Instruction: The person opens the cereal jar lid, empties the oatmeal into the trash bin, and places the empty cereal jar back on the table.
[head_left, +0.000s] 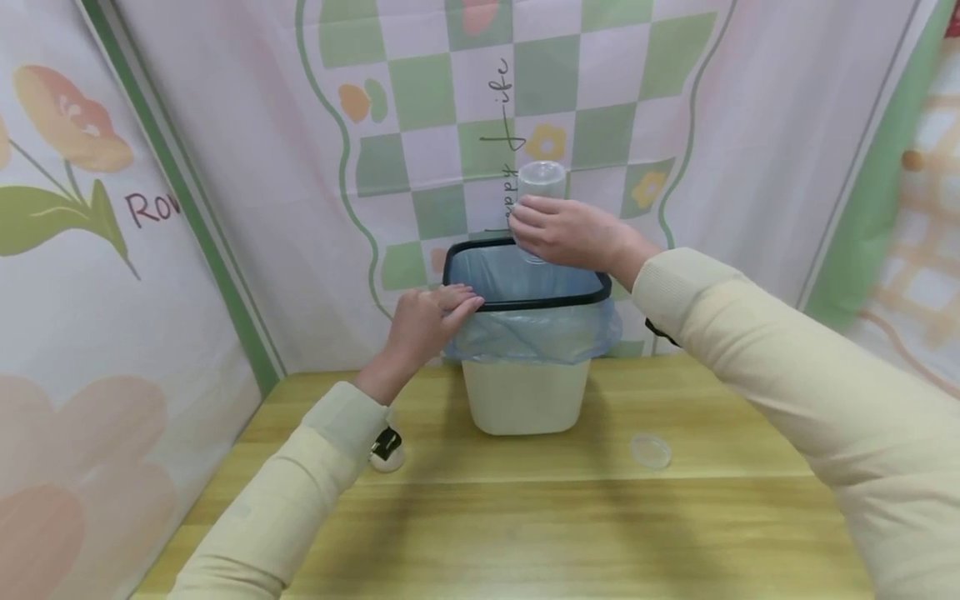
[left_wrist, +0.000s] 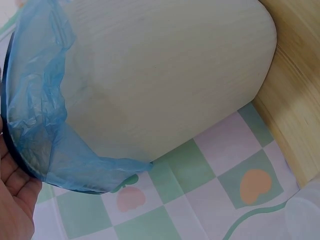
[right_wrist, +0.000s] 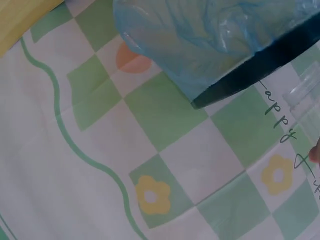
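A cream trash can (head_left: 525,396) stands on the table, lined with a blue plastic bag (head_left: 536,337) that is folded out under its black rim (head_left: 540,303). My left hand (head_left: 427,323) grips the rim at its near left corner, also seen in the left wrist view. Above the opening, my right hand (head_left: 562,232) holds a clear plastic jar (head_left: 543,179) upright in line, its flat end up and its lower end over the bag. Only the jar's edge (right_wrist: 304,89) and a fingertip show in the right wrist view.
A clear round lid (head_left: 650,451) lies on the wooden table (head_left: 525,525), right of the can. Partly behind my left wrist is a small pale round thing (head_left: 387,460). A checkered curtain (head_left: 420,167) hangs close behind the can.
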